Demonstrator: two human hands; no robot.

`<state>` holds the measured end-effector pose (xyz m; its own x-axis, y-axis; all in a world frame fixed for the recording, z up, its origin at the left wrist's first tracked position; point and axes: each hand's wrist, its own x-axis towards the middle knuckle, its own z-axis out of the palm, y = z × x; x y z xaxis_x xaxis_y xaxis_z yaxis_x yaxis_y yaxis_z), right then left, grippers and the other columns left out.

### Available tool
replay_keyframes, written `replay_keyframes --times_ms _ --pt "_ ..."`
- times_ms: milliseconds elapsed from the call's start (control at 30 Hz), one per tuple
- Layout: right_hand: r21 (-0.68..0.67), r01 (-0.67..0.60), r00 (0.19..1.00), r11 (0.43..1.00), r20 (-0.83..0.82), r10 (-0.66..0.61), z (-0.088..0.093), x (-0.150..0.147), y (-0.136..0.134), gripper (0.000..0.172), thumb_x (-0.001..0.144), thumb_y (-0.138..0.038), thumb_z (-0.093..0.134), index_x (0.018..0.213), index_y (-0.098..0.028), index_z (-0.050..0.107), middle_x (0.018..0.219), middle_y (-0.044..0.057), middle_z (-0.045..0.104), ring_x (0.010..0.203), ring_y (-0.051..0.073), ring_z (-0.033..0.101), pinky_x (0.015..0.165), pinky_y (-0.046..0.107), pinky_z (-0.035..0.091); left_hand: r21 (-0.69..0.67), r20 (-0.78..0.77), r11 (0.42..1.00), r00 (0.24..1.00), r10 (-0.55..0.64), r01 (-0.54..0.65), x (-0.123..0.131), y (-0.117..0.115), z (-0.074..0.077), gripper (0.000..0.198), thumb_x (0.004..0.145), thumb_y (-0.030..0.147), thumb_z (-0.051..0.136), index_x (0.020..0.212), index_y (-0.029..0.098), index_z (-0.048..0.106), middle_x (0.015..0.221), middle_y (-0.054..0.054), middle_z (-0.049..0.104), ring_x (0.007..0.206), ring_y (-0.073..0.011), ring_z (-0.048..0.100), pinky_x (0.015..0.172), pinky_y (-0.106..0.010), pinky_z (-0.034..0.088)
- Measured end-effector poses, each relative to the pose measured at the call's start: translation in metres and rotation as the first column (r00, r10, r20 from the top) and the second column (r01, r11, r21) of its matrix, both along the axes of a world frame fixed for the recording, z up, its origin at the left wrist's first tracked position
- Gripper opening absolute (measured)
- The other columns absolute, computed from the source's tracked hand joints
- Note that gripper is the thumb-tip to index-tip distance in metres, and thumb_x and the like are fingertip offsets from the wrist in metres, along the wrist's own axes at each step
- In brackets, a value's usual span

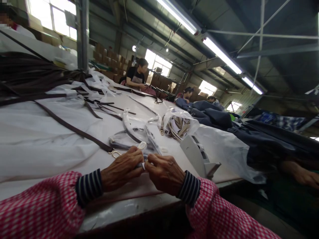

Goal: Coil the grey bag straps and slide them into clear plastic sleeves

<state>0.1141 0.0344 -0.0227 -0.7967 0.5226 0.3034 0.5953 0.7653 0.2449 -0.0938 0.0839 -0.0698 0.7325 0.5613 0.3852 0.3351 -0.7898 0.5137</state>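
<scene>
Close together at the table's front edge, both my hands are closed, fingers pinched around the end of a plastic-wrapped strap [139, 165]. My left hand [122, 168] has its fingers curled over the wrapped end. A small white bit shows between the fingertips, its kind unclear. My right hand [164, 171] pinches the same end from the right, its fingertips almost touching the left ones. Just beyond lie looped dark straps in clear plastic [129, 127]. Beside my left hand rests a brown strap [74, 127] with a gold metal clasp [114, 153].
A grey tape dispenser [194, 154] stands right of my hands. Behind it sits a plastic bag of coiled beige straps [178, 126]. Dark straps [32, 74] pile at left near a metal post [82, 36]. Dark blue fabric [211, 114] lies right. A co-worker's hand [301, 174] shows far right.
</scene>
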Motion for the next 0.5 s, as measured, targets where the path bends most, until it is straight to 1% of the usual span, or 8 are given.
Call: replay_keyframes --times_ms 67,167,200,267,333,400,433,500 --pt "0.011 0.049 0.999 0.999 -0.008 -0.049 -0.003 -0.001 -0.004 0.017 0.093 -0.011 0.052 0.108 -0.014 0.06 0.105 0.008 0.065 0.091 0.022 0.059 0.074 0.033 0.049 -0.112 0.055 0.994 0.998 0.024 -0.018 -0.002 0.0 0.005 0.027 0.103 0.041 0.044 0.088 0.02 0.055 0.095 -0.003 0.056 0.097 -0.0244 0.046 0.09 -0.039 0.039" --pt "0.072 0.13 0.988 0.989 -0.099 -0.122 -0.015 -0.004 -0.009 0.029 0.1 -0.019 0.052 0.127 -0.01 0.056 0.119 0.013 0.064 0.103 0.026 0.058 0.082 0.036 0.052 -0.264 0.109 0.962 0.989 0.096 -0.064 -0.003 0.002 0.012 0.032 0.098 0.048 0.048 0.087 0.02 0.058 0.095 -0.004 0.058 0.1 -0.0255 0.048 0.091 -0.039 0.039" --pt "0.102 0.151 0.981 0.983 -0.138 -0.136 -0.02 -0.006 -0.01 0.032 0.101 -0.02 0.053 0.131 -0.01 0.054 0.123 0.014 0.064 0.106 0.026 0.058 0.083 0.037 0.053 -0.304 0.116 0.95 0.987 0.109 -0.069 -0.004 0.003 0.014 0.032 0.095 0.049 0.051 0.087 0.02 0.06 0.095 -0.004 0.059 0.101 -0.0262 0.049 0.092 -0.04 0.04" --pt "0.162 0.184 0.967 0.969 -0.205 -0.149 -0.029 -0.009 -0.01 0.034 0.101 -0.017 0.052 0.135 -0.011 0.054 0.126 0.013 0.064 0.107 0.026 0.058 0.084 0.037 0.053 -0.365 0.129 0.929 0.986 0.111 -0.057 -0.007 0.006 0.019 0.027 0.089 0.046 0.056 0.087 0.02 0.064 0.096 -0.004 0.062 0.103 -0.0271 0.051 0.094 -0.04 0.041" --pt "0.214 0.21 0.955 0.954 -0.255 -0.153 -0.034 -0.011 -0.007 0.035 0.1 -0.012 0.052 0.135 -0.012 0.055 0.125 0.012 0.065 0.105 0.026 0.058 0.084 0.038 0.052 -0.406 0.145 0.914 0.986 0.084 -0.018 -0.01 0.009 0.023 0.021 0.086 0.039 0.058 0.09 0.02 0.067 0.098 -0.003 0.065 0.106 -0.0275 0.053 0.097 -0.039 0.042" --pt "0.244 0.226 0.946 0.943 -0.286 -0.153 -0.035 -0.012 -0.004 0.036 0.1 -0.011 0.052 0.136 -0.012 0.055 0.124 0.013 0.066 0.103 0.027 0.057 0.084 0.039 0.052 -0.419 0.161 0.908 0.985 0.054 0.019 -0.014 0.011 0.029 0.02 0.086 0.034 0.055 0.093 0.021 0.067 0.101 -0.003 0.067 0.107 -0.0275 0.056 0.096 -0.039 0.044" --pt "0.254 0.231 0.943 0.939 -0.296 -0.152 -0.035 -0.012 -0.002 0.036 0.1 -0.01 0.051 0.136 -0.011 0.055 0.123 0.013 0.066 0.103 0.027 0.057 0.084 0.04 0.052 -0.416 0.155 0.909 0.987 0.048 0.021 -0.015 0.012 0.032 0.021 0.089 0.035 0.052 0.093 0.021 0.067 0.1 -0.003 0.067 0.105 -0.0271 0.057 0.093 -0.038 0.046" --pt "0.265 0.235 0.94 0.935 -0.307 -0.149 -0.034 -0.012 0.001 0.037 0.1 -0.01 0.05 0.137 -0.011 0.055 0.122 0.014 0.066 0.101 0.027 0.057 0.082 0.041 0.051 -0.387 0.116 0.922 0.991 0.073 -0.023 -0.015 0.012 0.037 0.026 0.094 0.04 0.049 0.09 0.021 0.065 0.095 -0.003 0.066 0.098 -0.0255 0.059 0.087 -0.036 0.048"
